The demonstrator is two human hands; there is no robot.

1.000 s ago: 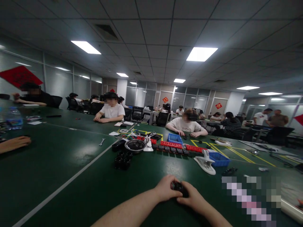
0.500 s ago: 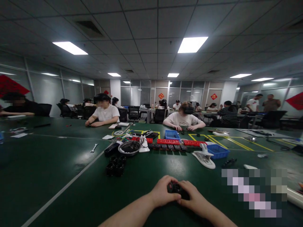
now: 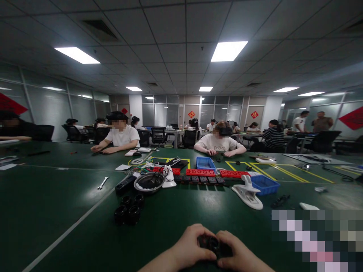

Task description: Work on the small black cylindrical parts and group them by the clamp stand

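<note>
A small black part with a round, ring-shaped opening [image 3: 212,243] sits between my two hands, low over the near table. My left hand [image 3: 193,243] curls round its left side, with the thumb along the near edge. On the other side, my right hand [image 3: 234,249] grips it with bent fingers and thumb. The fingers cover much of the part, so its exact kind cannot be made out. Further left on the table stands a cluster of several black round parts [image 3: 129,209].
Beyond my hands lie a round metal bowl [image 3: 149,182] holding dark items, a white clip-shaped stand [image 3: 248,194], red socket strips [image 3: 200,172] and a blue bin [image 3: 265,185]. A wrench [image 3: 103,183] lies at left. Two people sit across the green table [image 3: 70,211].
The view has shifted, so the table things sit lower and further outward. My hands appear lower in the picture, still round the black part.
</note>
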